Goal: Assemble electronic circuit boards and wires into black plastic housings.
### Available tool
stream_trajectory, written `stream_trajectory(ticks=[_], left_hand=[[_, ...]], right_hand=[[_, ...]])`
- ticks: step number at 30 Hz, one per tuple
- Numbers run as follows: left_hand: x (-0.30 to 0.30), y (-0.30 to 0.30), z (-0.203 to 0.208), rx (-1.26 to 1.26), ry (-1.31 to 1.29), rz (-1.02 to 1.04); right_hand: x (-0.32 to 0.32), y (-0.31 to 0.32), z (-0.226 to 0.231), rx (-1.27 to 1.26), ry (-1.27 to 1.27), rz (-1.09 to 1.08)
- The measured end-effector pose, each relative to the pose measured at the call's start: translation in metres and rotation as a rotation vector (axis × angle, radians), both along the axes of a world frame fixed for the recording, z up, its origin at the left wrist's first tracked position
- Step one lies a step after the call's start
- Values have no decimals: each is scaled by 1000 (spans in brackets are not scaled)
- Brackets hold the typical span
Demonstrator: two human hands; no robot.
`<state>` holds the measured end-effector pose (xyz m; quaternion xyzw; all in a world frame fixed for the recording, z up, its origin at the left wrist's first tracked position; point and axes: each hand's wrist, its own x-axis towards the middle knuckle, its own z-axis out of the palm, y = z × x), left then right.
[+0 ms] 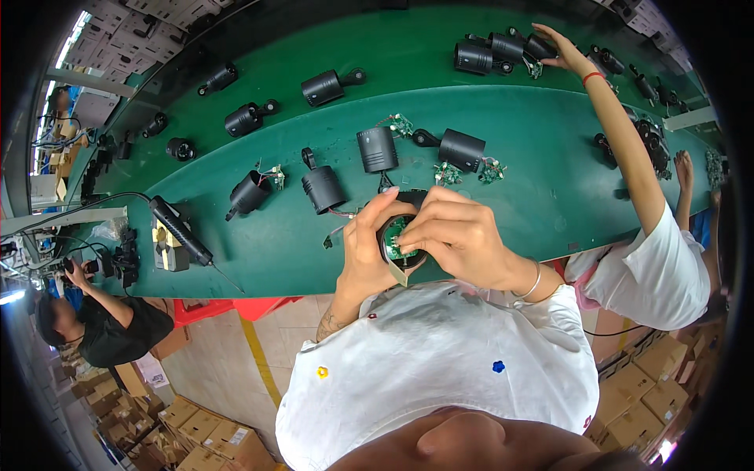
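Close to my chest, my left hand [362, 255] is wrapped round a black cylindrical housing [382, 250] with its open end turned up towards me. A green circuit board [397, 229] shows inside that opening. My right hand [465, 237] pinches at the board with thumb and fingers; they partly cover it. A pale strip [399, 274] sticks out at the housing's near rim. Just beyond my hands lie more black housings with hinged arms: one ribbed housing [323, 189], one upright housing [378, 149] and one housing [462, 150] beside loose green boards [492, 170].
An electric screwdriver [181, 230] with a cable rests on a stand to the left. Several black housings [321, 88] lie along the far green strip. At the right, a co-worker's hand [555, 49] reaches to housings there. Another person [110, 330] works at far left.
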<state>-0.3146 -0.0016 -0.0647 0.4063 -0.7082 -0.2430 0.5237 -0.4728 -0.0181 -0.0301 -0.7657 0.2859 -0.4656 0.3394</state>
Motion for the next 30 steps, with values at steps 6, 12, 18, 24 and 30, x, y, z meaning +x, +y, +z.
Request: stream_trajectory(ticks=[6,12,18,24,30], left_hand=[[3,0,11,89,12,-82],[6,-5,6,-4,-68,-88],[-1,-2,-1,-42,-12,-82],[-10,-2,-15,-192,75,14],[-12,5,-6,-204,15,78]], right_hand=[[-3,2,2,1,6,29],[10,16,-2,-247,107,-191],[8,15,-4,-108,-24,-163],[-2,5,4,55,-41,-8],[5,16,5,-73,-21,-104]])
